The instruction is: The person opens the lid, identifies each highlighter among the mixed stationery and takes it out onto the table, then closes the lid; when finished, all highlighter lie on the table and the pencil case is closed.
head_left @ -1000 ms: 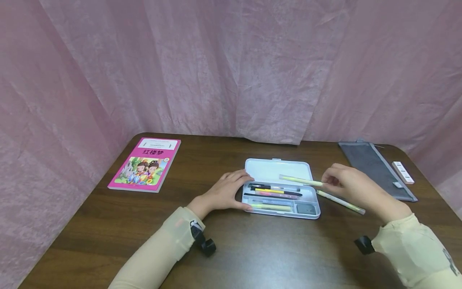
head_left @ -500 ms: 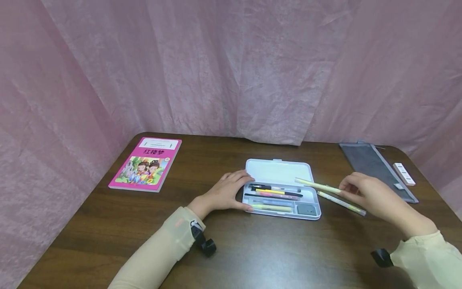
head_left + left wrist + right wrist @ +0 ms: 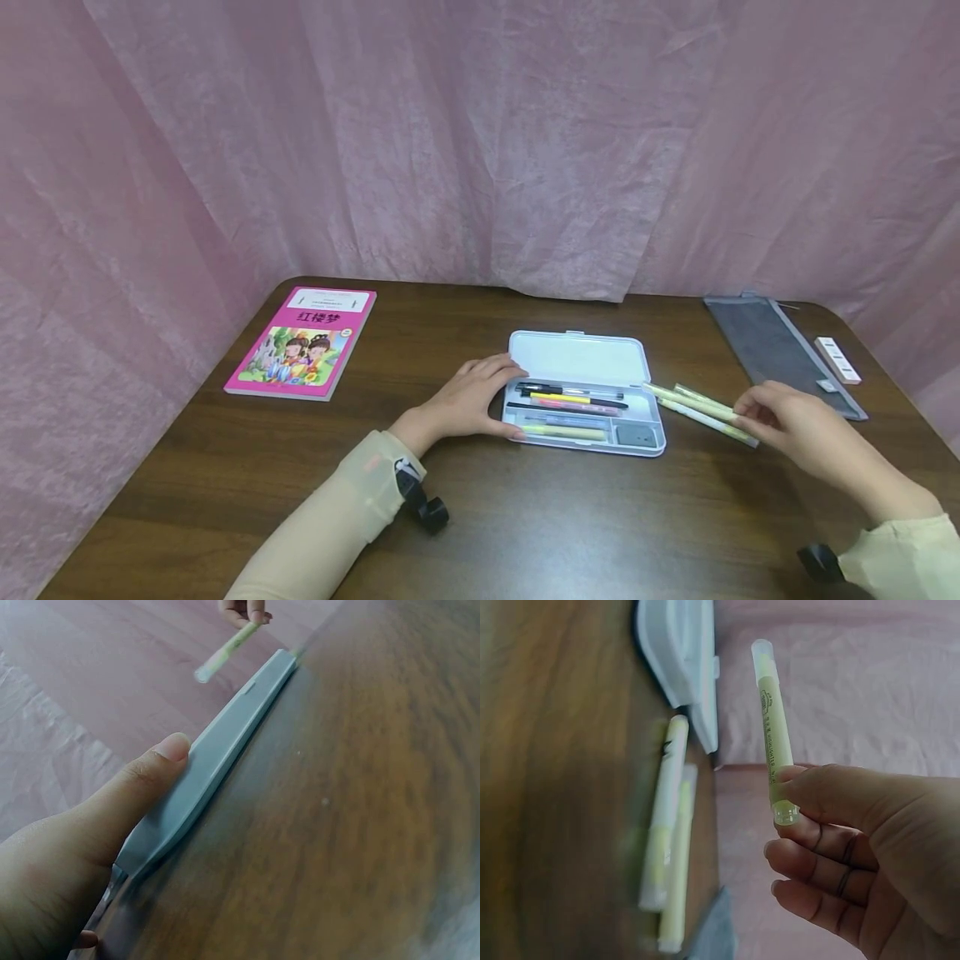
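My left hand (image 3: pixel 471 398) grips the left end of an open white pencil case (image 3: pixel 577 354), its thumb (image 3: pixel 154 769) against the front side and its fingers near the hinge. Inside lie several pens (image 3: pixel 573 400), a yellow highlighter (image 3: pixel 564 432) and a grey eraser (image 3: pixel 636 434). Thumb and fingers of my right hand (image 3: pixel 802 429) pinch another yellow highlighter (image 3: pixel 777 739) by one end, off the table. Below it, just right of the case, a white-bodied highlighter (image 3: pixel 662 806) and a second yellow one (image 3: pixel 678 862) lie side by side on the wood.
A pink book (image 3: pixel 300 342) lies at the left of the brown table (image 3: pixel 480 517). On the far right are a grey mesh zip pouch (image 3: pixel 776 346) and a small white box (image 3: pixel 837 360). A pink curtain (image 3: pixel 480 150) hangs behind the table.
My right hand has moved right and toward me, carrying the highlighter from over the case's lid to above the highlighters on the table. The left hand and the case have stayed put.
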{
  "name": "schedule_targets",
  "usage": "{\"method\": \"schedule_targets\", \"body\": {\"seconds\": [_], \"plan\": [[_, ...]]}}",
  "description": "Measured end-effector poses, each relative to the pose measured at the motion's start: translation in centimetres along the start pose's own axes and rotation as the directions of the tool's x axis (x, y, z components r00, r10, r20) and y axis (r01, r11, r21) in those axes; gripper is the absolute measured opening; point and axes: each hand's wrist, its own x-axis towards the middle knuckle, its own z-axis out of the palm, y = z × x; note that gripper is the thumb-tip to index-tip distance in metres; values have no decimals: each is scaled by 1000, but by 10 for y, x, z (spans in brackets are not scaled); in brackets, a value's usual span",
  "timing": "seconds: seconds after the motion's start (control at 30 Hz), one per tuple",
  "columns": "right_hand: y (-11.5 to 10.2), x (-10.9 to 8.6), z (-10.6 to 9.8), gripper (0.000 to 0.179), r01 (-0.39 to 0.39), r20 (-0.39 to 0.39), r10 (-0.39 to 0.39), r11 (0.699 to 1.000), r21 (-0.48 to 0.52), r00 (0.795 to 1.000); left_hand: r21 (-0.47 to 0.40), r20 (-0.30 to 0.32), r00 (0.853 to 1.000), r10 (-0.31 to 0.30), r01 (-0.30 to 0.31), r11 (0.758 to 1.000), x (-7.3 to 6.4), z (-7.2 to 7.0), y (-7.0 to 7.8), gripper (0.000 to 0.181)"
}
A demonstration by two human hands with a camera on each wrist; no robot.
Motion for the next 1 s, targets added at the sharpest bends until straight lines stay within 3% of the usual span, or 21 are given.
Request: {"method": "schedule_targets", "body": {"seconds": [0.57,1.0], "plan": [[22,-30,20,25,2,-65,-2,1000,0,998,11,-18,1000,10,-10,1000,0,2,-1,88],[23,-38,33,26,-34,-41,32,999,-31,999,8,-13,1000,0,0,1000,0,3,-1,89]]}}
